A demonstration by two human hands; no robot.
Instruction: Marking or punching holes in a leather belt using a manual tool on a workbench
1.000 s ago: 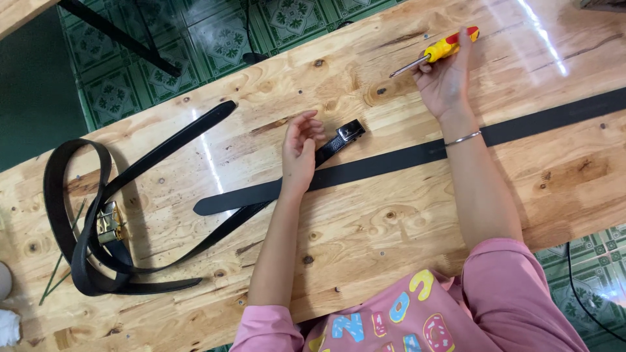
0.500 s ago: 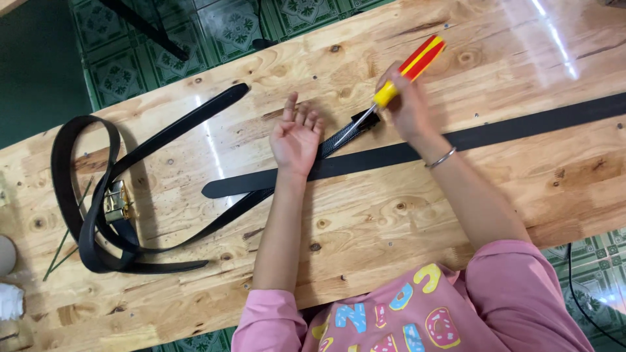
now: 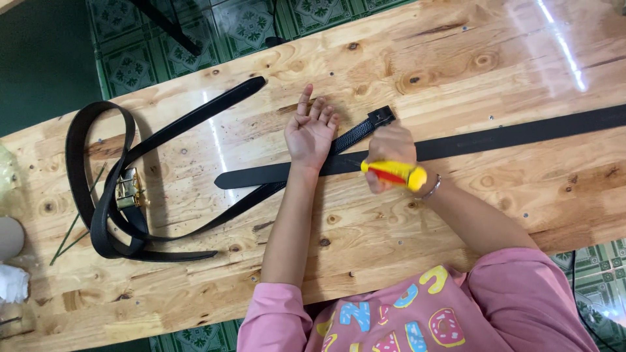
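A yellow-and-red screwdriver (image 3: 394, 174) is clenched in the right hand (image 3: 389, 154) at the centre of the frame, its tip hidden behind the fist. The left hand (image 3: 312, 133) is laid flat, fingers spread, on a black belt (image 3: 521, 135), gripping nothing. This belt is stretched from mid-frame to the right edge, matte and dark, with a pebbled strap end and small black clasp (image 3: 381, 117) just above the right hand. At the left of the wooden table (image 3: 456, 58), more black belts (image 3: 104, 195) are coiled around a gold buckle (image 3: 128, 190).
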